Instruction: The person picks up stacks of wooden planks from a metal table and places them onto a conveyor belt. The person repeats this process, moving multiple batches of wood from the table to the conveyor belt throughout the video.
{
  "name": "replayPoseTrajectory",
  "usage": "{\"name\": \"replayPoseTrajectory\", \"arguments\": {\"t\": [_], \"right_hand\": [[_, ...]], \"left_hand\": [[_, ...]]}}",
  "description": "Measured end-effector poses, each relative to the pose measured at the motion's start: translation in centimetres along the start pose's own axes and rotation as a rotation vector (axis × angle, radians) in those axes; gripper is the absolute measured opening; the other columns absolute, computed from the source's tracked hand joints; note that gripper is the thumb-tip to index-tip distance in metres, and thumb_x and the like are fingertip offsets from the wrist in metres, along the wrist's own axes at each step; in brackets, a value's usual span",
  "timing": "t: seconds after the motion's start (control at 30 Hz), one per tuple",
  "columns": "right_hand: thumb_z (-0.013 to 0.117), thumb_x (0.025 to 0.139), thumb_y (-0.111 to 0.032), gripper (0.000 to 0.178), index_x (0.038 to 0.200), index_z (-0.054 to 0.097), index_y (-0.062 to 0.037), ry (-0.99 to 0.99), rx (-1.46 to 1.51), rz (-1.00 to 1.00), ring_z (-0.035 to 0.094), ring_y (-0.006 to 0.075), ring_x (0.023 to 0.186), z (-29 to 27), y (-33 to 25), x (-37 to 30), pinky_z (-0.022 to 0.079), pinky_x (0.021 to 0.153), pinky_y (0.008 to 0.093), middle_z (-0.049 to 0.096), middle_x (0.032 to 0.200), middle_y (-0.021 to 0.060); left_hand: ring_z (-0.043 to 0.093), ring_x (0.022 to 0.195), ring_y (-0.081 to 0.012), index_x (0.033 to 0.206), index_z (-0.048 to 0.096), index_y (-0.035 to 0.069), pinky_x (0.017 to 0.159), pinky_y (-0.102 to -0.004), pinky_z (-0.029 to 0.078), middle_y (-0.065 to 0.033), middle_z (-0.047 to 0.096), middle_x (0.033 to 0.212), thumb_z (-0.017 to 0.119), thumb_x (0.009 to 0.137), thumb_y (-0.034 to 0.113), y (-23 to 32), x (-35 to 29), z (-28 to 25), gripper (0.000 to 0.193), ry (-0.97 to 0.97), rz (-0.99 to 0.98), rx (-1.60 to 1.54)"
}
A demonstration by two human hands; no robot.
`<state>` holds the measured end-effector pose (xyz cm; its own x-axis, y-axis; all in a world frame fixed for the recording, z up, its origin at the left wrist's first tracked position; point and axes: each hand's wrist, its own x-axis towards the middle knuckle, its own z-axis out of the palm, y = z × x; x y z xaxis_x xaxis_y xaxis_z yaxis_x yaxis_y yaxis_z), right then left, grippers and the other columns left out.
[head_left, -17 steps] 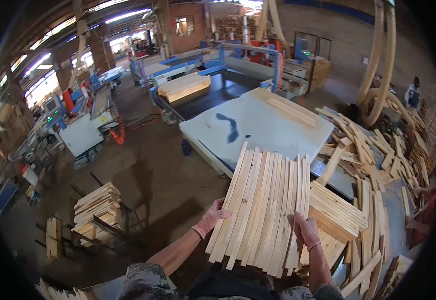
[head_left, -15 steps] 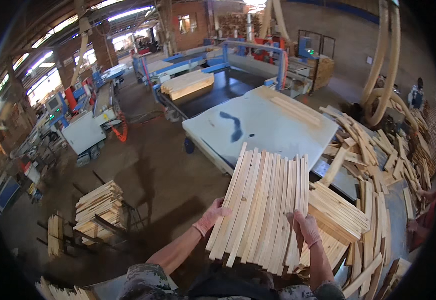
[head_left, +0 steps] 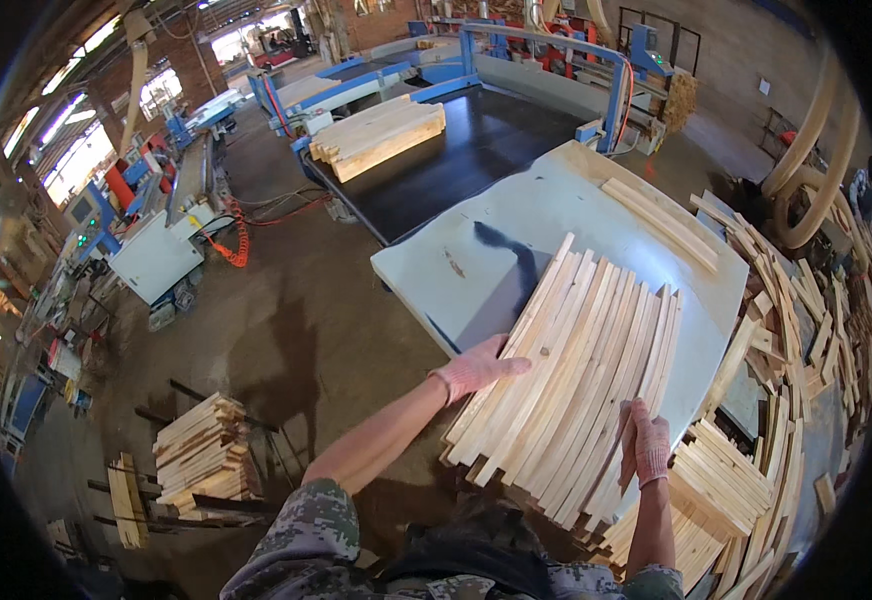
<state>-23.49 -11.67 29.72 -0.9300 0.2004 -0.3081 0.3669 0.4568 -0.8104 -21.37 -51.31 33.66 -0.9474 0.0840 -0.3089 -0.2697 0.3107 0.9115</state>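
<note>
Gloved fingers (head_left: 493,353) at both sides of wooden strips (head_left: 571,372)

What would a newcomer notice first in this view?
Probably the broad row of pale wooden strips, just right of centre, held between the left hand and the right hand. Beyond it, a wood stack stands out on a black machine bed. Along the right side, loose wood pieces lie in a jumble.

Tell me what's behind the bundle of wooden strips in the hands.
Behind the bundle is a pale tabletop, with a dark patch and some loose boards on it. The bundle covers part of the tabletop, so anything there cannot be seen.
</note>
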Motion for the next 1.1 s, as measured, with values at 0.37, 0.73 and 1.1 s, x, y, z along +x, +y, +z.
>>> {"name": "replayPoseTrajectory", "arguments": {"t": [0.37, 0.73, 1.1], "right_hand": [[0.072, 0.094, -0.035, 0.034, 0.085, 0.073, -0.0029, -0.358, 0.359, -0.015, 0.063, 0.0156, 0.064, 16.2, -15.9, 4.6, 0.047, 0.058, 0.0304, 0.068, 0.075, 0.0065], [0.073, 0.098, -0.037, 0.038, 0.111, 0.072, -0.0005, -0.312, 0.357, -0.020, 0.070, 0.0186, 0.077, 42.7, -32.6, 14.6, 0.057, 0.069, 0.0353, 0.073, 0.091, 0.0075], [0.070, 0.095, -0.044, 0.046, 0.094, 0.076, 0.0019, -0.325, 0.203, 0.131, 0.064, 0.0180, 0.063, 64.9, -51.6, 20.7, 0.054, 0.063, 0.0362, 0.068, 0.072, 0.0086]], "left_hand": [[0.053, 0.144, -0.0371, 0.169, 0.024, 0.003, 0.118, -0.0455, 0.042, -0.0262, 0.051, 0.158, 0.062, 0.089, 0.078, 4.5, 15.0, -17.9, 0.116, 0.270, -0.194, 0.758], [0.045, 0.147, -0.0430, 0.167, 0.028, 0.003, 0.121, -0.0568, 0.030, -0.0270, 0.043, 0.161, 0.053, 0.092, 0.081, -1.3, 28.5, -44.8, 0.111, 0.460, -0.093, 1.015], [0.020, 0.161, -0.0439, 0.168, 0.024, 0.001, 0.129, -0.0636, 0.008, -0.0244, 0.026, 0.174, 0.039, 0.098, 0.081, -6.9, 38.6, -70.6, 0.107, 0.555, -0.016, 1.248]]}}
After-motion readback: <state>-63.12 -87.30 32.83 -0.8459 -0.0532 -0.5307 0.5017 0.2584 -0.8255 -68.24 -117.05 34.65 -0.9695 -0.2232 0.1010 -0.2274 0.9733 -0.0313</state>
